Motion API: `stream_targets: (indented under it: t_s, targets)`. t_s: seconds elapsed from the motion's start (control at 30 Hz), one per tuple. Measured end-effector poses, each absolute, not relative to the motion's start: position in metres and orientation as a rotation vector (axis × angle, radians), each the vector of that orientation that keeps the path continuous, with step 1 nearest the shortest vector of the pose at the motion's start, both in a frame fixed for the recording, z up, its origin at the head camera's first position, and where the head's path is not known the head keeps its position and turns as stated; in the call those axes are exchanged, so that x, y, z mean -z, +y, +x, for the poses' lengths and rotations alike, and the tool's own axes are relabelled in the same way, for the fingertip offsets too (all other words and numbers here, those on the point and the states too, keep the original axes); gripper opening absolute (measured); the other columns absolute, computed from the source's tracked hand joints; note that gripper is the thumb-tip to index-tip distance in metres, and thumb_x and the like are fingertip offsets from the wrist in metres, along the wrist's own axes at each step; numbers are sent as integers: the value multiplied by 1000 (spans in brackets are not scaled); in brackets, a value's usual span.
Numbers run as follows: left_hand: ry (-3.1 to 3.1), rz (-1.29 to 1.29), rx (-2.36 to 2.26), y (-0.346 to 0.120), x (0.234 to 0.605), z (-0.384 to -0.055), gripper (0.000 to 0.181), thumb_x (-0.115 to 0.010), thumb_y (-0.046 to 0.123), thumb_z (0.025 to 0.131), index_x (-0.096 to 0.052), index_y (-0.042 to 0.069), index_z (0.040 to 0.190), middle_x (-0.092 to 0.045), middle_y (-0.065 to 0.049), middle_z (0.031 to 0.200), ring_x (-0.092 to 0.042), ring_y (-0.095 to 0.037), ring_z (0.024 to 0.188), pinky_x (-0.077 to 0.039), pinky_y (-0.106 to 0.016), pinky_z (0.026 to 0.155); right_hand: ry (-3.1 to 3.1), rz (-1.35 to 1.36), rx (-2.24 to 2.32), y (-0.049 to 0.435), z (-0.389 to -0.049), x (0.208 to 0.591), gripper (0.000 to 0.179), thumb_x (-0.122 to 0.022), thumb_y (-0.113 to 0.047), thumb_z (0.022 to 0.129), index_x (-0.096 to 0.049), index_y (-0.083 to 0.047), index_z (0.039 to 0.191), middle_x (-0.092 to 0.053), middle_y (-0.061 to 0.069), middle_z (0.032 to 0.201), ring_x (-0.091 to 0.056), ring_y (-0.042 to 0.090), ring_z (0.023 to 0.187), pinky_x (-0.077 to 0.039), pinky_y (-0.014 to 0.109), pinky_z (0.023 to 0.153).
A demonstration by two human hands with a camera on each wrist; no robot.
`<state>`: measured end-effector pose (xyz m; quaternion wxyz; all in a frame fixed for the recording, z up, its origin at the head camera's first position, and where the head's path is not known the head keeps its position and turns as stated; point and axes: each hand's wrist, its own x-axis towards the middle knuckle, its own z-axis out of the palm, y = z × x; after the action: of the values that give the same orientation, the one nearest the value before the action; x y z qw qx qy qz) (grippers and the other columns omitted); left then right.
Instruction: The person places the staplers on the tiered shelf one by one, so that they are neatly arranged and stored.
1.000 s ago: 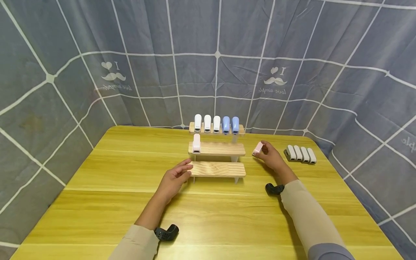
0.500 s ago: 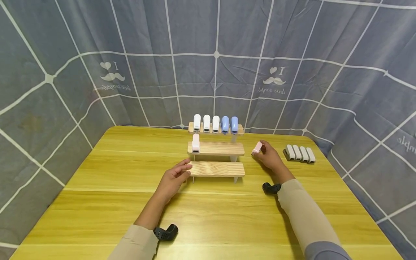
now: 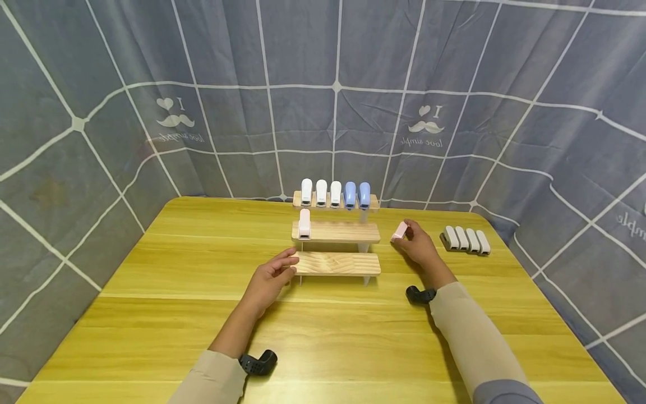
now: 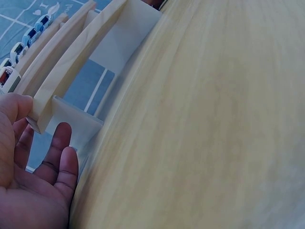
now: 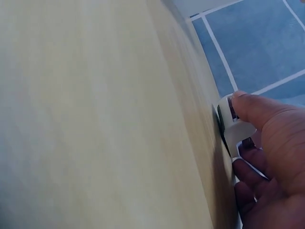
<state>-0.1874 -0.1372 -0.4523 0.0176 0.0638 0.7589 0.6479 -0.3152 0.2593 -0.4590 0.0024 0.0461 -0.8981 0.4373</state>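
Observation:
At the right of the three-tier wooden display stand, my right hand pinches a small pink stapler between thumb and fingers. The right wrist view shows that stapler low beside the tabletop; whether it touches is unclear. My left hand holds the left end of the lowest shelf, thumb at its front corner and other fingers loosely bent nearby. Another pink stapler stands at the left of the middle shelf. Three white staplers and two blue staplers stand on the top shelf.
Several white-topped staplers stand in a row on the right of the wooden table. A grey-blue curtain with white lines hangs behind the table and along both sides.
The view shifts very slightly. My right forearm moves a little to the left, while the pink stapler stays almost in place in that hand. The left hand keeps its place at the stand.

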Motion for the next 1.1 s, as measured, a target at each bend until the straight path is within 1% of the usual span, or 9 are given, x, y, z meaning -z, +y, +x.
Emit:
stream_targets:
  t_s: [0.1, 0.2, 0.3, 0.47, 0.6, 0.83, 1.1]
  targets:
    - [2358, 194, -2011, -137, 453, -187, 29, -62, 14, 99, -68, 7, 126, -48, 8, 149, -50, -19, 129, -50, -24, 84, -2813, 130, -1364, 259, -314, 460, 77, -68, -21, 96, -24, 2, 155, -47, 29, 140, -43, 42, 133, -37, 52, 107]
    - [2352, 193, -2016, -137, 452, -186, 29, -62, 14, 99, -68, 7, 126, -48, 9, 148, -50, -19, 130, -50, -24, 84, -2808, 120, -1370, 258, -311, 457, 77, -68, -24, 96, -25, -1, 155, -45, 27, 142, -44, 42, 132, -37, 53, 106]
    - [2348, 201, -2018, -137, 453, -187, 29, -62, 13, 99, -68, 7, 126, -47, 9, 149, -50, -19, 129, -50, -24, 84, -2801, 117, -1389, 257, -307, 452, 77, -68, -24, 96, -25, -2, 156, -43, 25, 145, -44, 41, 132, -38, 54, 106]
    - [2345, 207, -2020, -137, 454, -187, 29, -62, 13, 99, -68, 7, 126, -47, 9, 149, -51, -19, 128, -50, -25, 84, -2769, 155, -1364, 255, -300, 443, 77, -69, -22, 95, -26, 1, 155, -47, 25, 143, -45, 41, 131, -40, 54, 104]
    - [2342, 207, -2023, -138, 454, -187, 29, -62, 13, 99, -68, 7, 126, -48, 9, 148, -51, -18, 129, -50, -24, 84, -2734, 178, -1359, 253, -294, 435, 77, -70, -22, 94, -28, -1, 155, -50, 23, 141, -46, 40, 131, -40, 54, 103]
    - [2345, 204, -2026, -137, 452, -187, 28, -62, 14, 99, -68, 7, 126, -48, 9, 148, -50, -18, 130, -50, -23, 85, -2716, 226, -1313, 248, -280, 412, 78, -70, -26, 95, -27, -5, 156, -50, 23, 142, -47, 41, 130, -40, 55, 102]
    - [2347, 209, -2024, -138, 453, -186, 29, -62, 14, 99, -68, 7, 126, -48, 9, 148, -49, -18, 131, -50, -23, 86, -2669, 338, -1217, 241, -266, 384, 76, -70, -26, 95, -29, -7, 157, -52, 21, 140, -49, 36, 128, -42, 54, 100]
